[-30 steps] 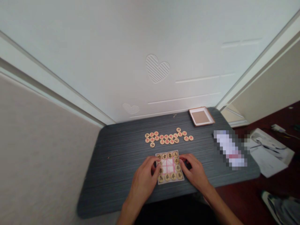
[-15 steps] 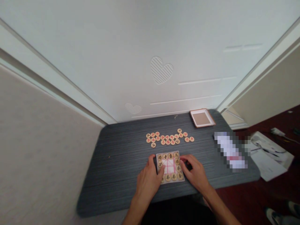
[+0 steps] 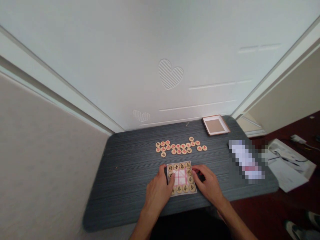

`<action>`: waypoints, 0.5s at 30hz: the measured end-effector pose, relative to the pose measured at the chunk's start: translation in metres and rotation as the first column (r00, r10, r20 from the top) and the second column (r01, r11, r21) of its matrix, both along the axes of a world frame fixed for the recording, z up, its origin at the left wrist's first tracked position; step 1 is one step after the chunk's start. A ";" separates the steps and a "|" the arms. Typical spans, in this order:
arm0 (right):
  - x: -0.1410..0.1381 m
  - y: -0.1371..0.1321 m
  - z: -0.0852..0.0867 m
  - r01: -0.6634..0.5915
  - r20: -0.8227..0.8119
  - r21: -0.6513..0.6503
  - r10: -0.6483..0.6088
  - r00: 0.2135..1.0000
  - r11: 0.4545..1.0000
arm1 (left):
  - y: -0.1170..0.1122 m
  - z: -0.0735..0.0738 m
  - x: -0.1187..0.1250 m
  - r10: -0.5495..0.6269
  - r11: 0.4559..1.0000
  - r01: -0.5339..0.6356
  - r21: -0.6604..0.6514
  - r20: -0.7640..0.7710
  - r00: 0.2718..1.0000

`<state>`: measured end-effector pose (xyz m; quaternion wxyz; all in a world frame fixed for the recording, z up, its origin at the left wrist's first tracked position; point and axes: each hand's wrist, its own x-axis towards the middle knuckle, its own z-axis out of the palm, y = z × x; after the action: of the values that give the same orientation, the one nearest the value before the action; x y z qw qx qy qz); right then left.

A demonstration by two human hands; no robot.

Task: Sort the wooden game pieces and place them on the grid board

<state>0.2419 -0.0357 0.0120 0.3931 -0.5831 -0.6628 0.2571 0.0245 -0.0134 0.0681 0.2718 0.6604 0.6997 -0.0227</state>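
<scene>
A shallow square box (image 3: 172, 195) lies on the dark table in front of me. Round Chinese chess pieces (image 3: 185, 188) with black characters line its inside edges, around a white middle with pink lines. My left hand (image 3: 160, 188) grips the box's left side, the thumb over the rim and covering part of the pieces there. On the opposite side my right hand (image 3: 208, 183) is curled with thumb and forefinger at the box's right edge. Beyond the box, loose Chinese chess pieces (image 3: 178, 146), mostly with red characters, lie face up in uneven rows.
An open box lid (image 3: 215, 126) rests at the table's back right corner. A blurred-out item (image 3: 246, 161) lies on the right of the table (image 3: 125, 186). A white door (image 3: 112, 66) rises directly behind the table. Papers and a cable (image 3: 290, 166) are farther right.
My left thumb has shifted slightly over the box's left side. The box, my right hand and the loose pieces stay in place; the view has tilted a little.
</scene>
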 end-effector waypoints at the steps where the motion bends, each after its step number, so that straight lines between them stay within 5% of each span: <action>1: 0.000 0.000 -0.001 0.000 0.000 -0.002 0.000 1.000 1.000 | 0.000 0.000 0.000 -0.002 1.000 0.002 -0.004 -0.005 1.000; 15: 0.000 0.000 0.001 -0.001 0.006 0.014 0.001 1.000 1.000 | 0.005 -0.002 -0.007 0.013 1.000 -0.013 0.000 0.112 0.994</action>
<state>0.2418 -0.0352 0.0130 0.3949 -0.5808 -0.6661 0.2509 0.0171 -0.0087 0.0658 0.3107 0.6560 0.6876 0.0164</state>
